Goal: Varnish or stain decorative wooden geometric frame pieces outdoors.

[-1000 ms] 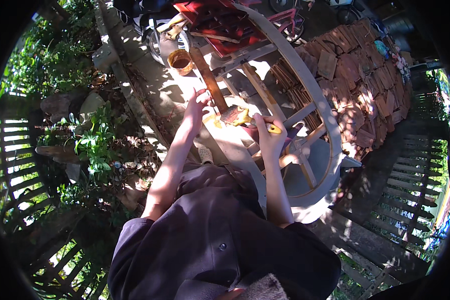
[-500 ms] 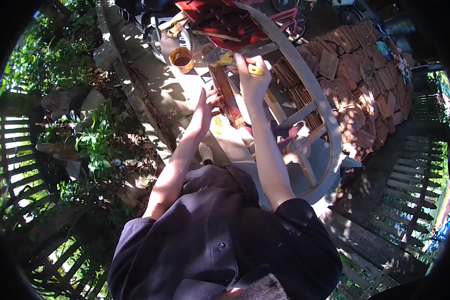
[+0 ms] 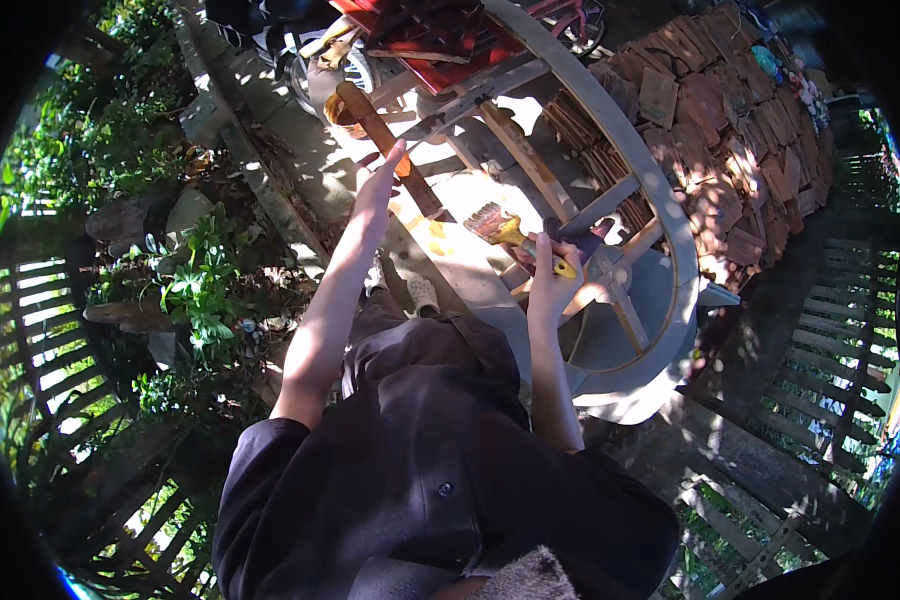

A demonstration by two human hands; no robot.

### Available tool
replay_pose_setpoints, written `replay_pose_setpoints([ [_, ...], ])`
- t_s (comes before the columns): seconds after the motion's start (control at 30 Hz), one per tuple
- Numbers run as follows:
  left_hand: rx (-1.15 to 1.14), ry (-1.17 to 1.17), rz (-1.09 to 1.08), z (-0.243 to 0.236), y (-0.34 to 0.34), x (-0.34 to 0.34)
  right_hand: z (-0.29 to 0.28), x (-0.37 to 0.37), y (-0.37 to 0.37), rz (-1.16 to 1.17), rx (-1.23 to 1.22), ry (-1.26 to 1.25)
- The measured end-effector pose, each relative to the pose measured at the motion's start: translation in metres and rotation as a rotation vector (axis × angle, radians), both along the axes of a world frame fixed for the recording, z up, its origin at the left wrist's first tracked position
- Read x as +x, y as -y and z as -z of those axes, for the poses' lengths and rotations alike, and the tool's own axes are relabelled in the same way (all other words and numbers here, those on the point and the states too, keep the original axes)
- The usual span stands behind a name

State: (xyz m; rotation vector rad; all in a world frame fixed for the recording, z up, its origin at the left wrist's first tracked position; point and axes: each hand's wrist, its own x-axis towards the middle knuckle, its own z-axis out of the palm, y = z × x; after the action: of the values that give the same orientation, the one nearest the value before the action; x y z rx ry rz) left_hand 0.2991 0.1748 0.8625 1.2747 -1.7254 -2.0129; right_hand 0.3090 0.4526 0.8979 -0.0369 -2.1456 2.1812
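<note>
My left hand point(image 3: 378, 185) grips a reddish-brown wooden strip point(image 3: 418, 190) near its middle. The strip slants over the pale work surface, its far end crossing in front of a stained paint can point(image 3: 334, 108) and hiding part of it. In my right hand point(image 3: 554, 282), closer to my body, is a wide paintbrush point(image 3: 511, 236) with a yellow handle. Its bristles point left, away from my fingers, and stand apart from the strip. Orange-yellow stains point(image 3: 432, 236) mark the work surface below the strip.
A curved grey wooden frame with crossbars point(image 3: 610, 110) arches along the right. Red lattice panels point(image 3: 440, 45) lie at the far side. Stacked terracotta tiles point(image 3: 705, 140) spread farther right. Plants point(image 3: 202, 275) and a low border point(image 3: 240, 140) line the left.
The strip has swung up and left with my left hand, now overlapping the can. My right hand has drawn back toward me and to the right with the paintbrush.
</note>
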Motion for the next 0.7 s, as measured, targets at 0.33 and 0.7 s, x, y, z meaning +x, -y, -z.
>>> replay_pose_setpoints([
  [0.33, 0.270, -0.063, -0.256, 0.022, 0.008, 0.004, -0.002, -0.020, -0.002, 0.083, -0.095, 0.004],
  [0.7, 0.990, -0.380, -0.715, 0.180, -0.001, 0.070, 0.015, -0.039, 0.050, -0.186, 0.196, -0.169],
])
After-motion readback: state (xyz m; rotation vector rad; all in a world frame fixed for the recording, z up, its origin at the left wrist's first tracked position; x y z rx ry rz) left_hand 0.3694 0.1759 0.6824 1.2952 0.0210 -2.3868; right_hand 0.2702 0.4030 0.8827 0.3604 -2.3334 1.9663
